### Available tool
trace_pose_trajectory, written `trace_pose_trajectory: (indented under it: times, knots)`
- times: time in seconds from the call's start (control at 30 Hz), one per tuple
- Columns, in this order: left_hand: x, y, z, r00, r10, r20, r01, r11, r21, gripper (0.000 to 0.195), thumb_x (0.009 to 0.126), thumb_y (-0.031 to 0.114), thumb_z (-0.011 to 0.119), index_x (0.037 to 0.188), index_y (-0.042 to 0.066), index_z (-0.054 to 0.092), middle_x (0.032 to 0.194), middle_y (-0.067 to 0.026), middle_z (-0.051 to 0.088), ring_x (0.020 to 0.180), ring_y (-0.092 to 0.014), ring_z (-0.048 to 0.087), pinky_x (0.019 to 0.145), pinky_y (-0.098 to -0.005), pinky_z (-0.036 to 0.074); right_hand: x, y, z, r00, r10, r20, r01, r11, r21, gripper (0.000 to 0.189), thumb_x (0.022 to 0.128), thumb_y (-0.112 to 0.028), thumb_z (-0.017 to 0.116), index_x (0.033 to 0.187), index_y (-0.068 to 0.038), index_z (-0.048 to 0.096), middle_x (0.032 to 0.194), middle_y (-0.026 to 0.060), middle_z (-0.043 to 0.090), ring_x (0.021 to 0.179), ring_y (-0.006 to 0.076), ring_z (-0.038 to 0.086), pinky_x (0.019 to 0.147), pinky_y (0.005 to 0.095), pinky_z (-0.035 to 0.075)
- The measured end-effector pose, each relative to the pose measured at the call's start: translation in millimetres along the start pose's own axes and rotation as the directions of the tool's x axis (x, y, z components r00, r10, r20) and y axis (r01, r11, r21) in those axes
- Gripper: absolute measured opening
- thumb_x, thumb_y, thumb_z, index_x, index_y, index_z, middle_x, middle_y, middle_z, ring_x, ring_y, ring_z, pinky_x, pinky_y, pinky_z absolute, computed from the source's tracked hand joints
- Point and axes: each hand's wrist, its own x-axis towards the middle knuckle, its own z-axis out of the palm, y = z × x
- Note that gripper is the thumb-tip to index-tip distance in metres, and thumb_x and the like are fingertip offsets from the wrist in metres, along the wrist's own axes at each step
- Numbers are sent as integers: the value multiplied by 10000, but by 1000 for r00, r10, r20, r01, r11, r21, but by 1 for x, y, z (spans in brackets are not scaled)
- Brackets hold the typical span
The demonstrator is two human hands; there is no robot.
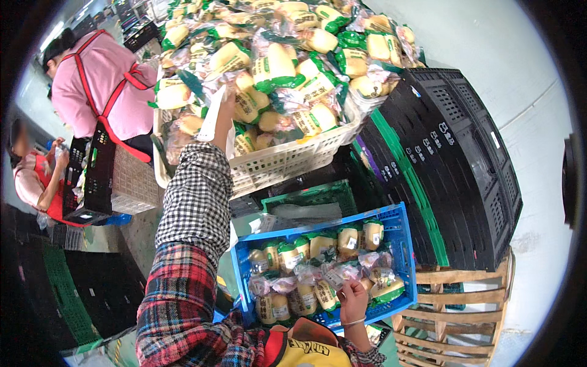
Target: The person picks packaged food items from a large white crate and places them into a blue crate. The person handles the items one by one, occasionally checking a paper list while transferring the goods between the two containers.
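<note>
My left arm, in a checked sleeve, reaches up to a white plastic crate (284, 160) heaped with bagged pale produce (275, 64) in clear and green packaging. My left hand (224, 114) is at the crate's near left part, beside a white paper strip (213, 114); its fingers are hidden among the bags. Below, a blue plastic crate (408, 257) holds rows of similar bags, several with white labels. My right hand (353, 300), with a white band at the wrist, pinches a small white label (333, 279) above the bags in this crate.
Stacked black crates (435, 174) with a green one among them stand at the right, by a slatted wooden pallet (454, 316). A green crate (312, 197) lies behind the blue one. At the left are a person in pink (110, 87), another in a red apron (41, 179) and black crates (91, 183).
</note>
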Motion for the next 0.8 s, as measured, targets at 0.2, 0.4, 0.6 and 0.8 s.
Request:
trace_pose_trajectory:
  times: [0.2, 0.4, 0.6, 0.8]
  knots:
    - [25, -6, -5, 999, -38, -7, 27, 814, -580, 177, 909, 165, 511, 961, 29, 610, 792, -98, 636, 668, -222, 627, 533, -349, 487, -4, -7, 18, 997, 12, 80, -6, 997, -74, 47, 852, -43, 607, 881, -32, 572, 798, 12, 575, 681, 94, 539, 667, 228, 464]
    - [-36, 31, -97, 958, 124, 260, 108, 683, -723, 214, 908, 143, 548, 1088, 29, 564, 933, -52, 621, 809, -186, 605, 710, -359, 528, 17, -28, 50, 926, -154, 344, 272, 905, -328, 67, 844, -69, 627, 878, -28, 586, 833, 16, 611, 731, 82, 558, 683, 225, 462]
    - [-173, 38, -146, 875, 55, 481, 354, 604, -714, 348, 922, 224, 529, 1208, 28, 499, 1158, -105, 582, 1056, -253, 561, 932, -439, 443, 11, -105, 146, 564, -552, 614, 655, 752, 74, 109, 851, -11, 590, 952, -6, 549, 864, 41, 560, 775, 76, 528, 696, 219, 453]
    - [-309, 26, -166, 845, -88, 528, 479, 565, -672, 394, 919, 256, 527, 1247, 46, 468, 1177, -111, 577, 1059, -252, 571, 929, -434, 454, -27, -123, 186, 382, -716, 584, 855, 514, 71, 110, 801, -20, 610, 902, -11, 569, 806, 97, 607, 733, 196, 612, 675, 282, 484]
